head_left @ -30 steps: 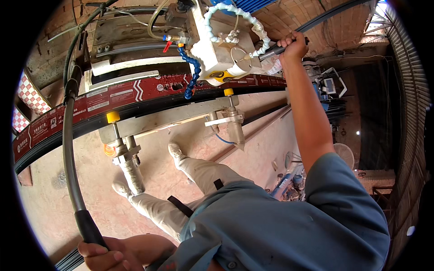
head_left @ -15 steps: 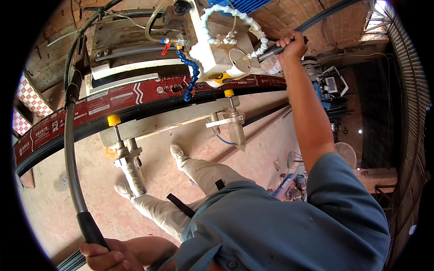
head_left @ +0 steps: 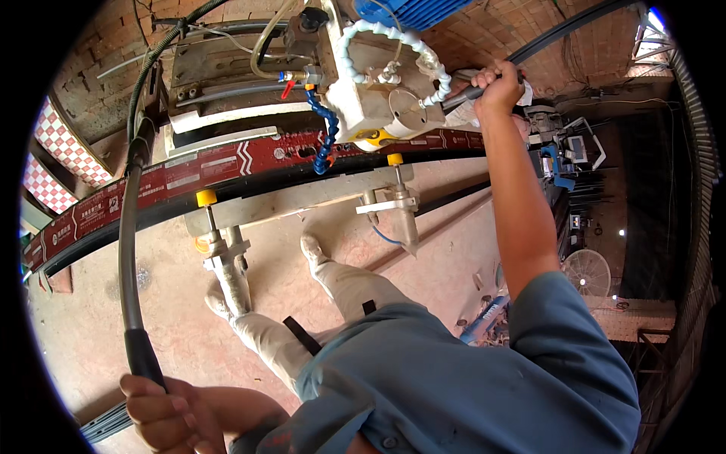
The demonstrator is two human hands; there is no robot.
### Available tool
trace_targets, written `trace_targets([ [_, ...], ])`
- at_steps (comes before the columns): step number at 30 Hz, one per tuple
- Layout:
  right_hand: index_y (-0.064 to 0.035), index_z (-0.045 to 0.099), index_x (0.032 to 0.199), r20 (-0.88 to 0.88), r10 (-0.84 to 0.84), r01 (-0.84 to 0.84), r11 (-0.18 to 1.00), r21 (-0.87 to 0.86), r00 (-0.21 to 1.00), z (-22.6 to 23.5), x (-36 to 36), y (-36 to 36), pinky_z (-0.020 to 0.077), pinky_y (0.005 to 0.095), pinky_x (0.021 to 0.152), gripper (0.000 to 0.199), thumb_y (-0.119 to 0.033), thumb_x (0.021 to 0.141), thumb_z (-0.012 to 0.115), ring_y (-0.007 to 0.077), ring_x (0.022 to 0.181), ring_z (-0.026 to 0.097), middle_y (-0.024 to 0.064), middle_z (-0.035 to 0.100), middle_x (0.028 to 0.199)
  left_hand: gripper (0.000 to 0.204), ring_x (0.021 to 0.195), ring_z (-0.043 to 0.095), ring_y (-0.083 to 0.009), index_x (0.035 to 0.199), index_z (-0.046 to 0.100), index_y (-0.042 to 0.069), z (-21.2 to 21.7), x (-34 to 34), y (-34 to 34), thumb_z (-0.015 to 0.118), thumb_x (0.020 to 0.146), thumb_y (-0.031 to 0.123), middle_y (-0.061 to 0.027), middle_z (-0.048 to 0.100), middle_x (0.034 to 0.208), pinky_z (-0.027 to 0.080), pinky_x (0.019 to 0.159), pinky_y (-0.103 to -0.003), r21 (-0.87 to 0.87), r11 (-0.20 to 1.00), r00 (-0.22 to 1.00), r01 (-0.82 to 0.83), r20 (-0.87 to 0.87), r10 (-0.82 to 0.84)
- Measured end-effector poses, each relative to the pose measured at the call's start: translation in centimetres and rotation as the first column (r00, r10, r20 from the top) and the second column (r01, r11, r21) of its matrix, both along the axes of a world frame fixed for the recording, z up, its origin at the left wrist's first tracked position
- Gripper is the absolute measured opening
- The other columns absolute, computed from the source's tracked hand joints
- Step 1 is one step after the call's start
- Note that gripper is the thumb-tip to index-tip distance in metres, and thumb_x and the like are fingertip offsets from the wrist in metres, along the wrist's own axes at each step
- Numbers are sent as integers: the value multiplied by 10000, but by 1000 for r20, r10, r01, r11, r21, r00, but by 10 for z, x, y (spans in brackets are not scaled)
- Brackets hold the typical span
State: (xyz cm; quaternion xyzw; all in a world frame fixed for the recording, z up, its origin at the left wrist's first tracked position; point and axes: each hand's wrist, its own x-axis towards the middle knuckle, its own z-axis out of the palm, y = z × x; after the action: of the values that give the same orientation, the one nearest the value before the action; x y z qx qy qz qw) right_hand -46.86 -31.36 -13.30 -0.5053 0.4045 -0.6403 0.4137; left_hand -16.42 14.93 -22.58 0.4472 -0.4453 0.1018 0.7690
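Observation:
My left hand, at the lower left, is closed around the black grip of a long grey metal lever. That lever runs up to a pivot beside the machine frame. At the upper right, my outstretched right hand is wrapped round a black handle next to the machine's white head. A long dark red profile with printed markings lies across the machine below the head. Two clamping cylinders with yellow caps stand in front of it, a left cap and a right cap.
A blue segmented hose hangs over the profile, and a white one loops above the head. A blue motor sits at the top. Red-and-white checkered panels stand at left. A fan and other equipment are at right.
The view has shifted slightly. My left hand and the lever's grip have moved a little up the picture; my right hand keeps its hold on the handle.

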Motion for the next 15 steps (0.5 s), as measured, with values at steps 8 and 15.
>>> trace_targets([
  [8, -102, 413, 656, -51, 39, -40, 999, -20, 998, -4, -9, -3, 366, 346, 483, 213, -150, 796, 567, 168, 431, 372, 20, 367, 515, 218, 681, 381, -119, 657, 342, 244, -30, -9, 24, 544, 737, 259, 81, 342, 652, 305, 780, -380, 62, 997, 999, -35, 1, 35],
  [15, -108, 410, 652, -44, 23, -24, 1000, -19, 999, -2, -3, 0, 367, 344, 479, 220, -149, 795, 572, 164, 427, 370, 21, 373, 513, 207, 676, 367, -122, 648, 335, 238, -33, -8, 20, 529, 718, 249, 77, 340, 651, 299, 770, -393, 13, 999, 999, -44, 1, 44],
])
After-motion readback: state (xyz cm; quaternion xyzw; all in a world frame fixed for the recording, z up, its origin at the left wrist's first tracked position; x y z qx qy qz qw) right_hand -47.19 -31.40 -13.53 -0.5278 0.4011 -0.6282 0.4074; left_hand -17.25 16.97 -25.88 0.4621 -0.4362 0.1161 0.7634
